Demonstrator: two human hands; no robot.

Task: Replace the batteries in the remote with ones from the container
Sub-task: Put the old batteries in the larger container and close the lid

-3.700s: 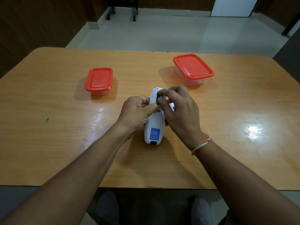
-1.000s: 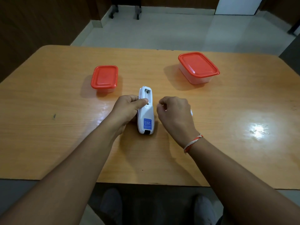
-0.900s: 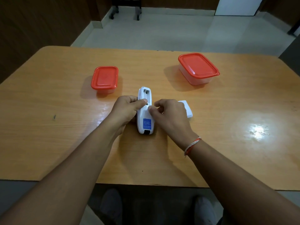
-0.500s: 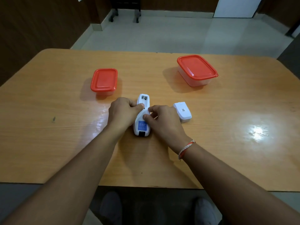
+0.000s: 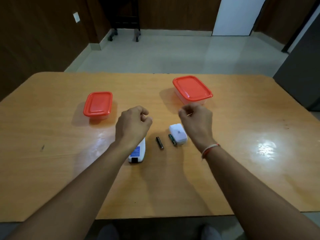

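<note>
**Both hands raised, remote and two loose batteries on the counter**

Your left hand (image 5: pixel 133 123) hangs above the counter (image 5: pixel 52 153) with its fingers loosely curled; nothing shows inside them. It covers the far part of the remote (image 5: pixel 137 151), which lies flat below your left wrist. The remote's long axis runs near-to-far, leaning slightly rightward toward its far end. Its near end, with a dark notch, points back at you; a blue label sits just beyond that notch. The far end is hidden under your hand, so the state of the battery bay cannot be read.

Your right hand (image 5: pixel 196 121) is likewise lifted, fingers curled in. A thin pale sliver shows near the fingertips; whether it is a held object cannot be told.

Between your two wrists lies a dark battery (image 5: pixel 159 143), long axis near-to-far, tilted a little so its near end sits further right. Just right of it, a second battery (image 5: pixel 172 139), greenish, lies almost parallel, touching or just beside the left edge of the white battery cover (image 5: pixel 178 134). The cover lies flat beneath your right hand, partly overlapped by the wrist, a small grey mark on its upper face.

Beyond your left hand and to its left: a small container (image 5: pixel 98 104), red lid closed. Beyond your right hand, close past the knuckles: a larger container (image 5: pixel 192 89), red lid closed, clear walls. Contents of neither can be seen.

A red-and-white thread band (image 5: pixel 209 149) circles your right wrist.
</note>
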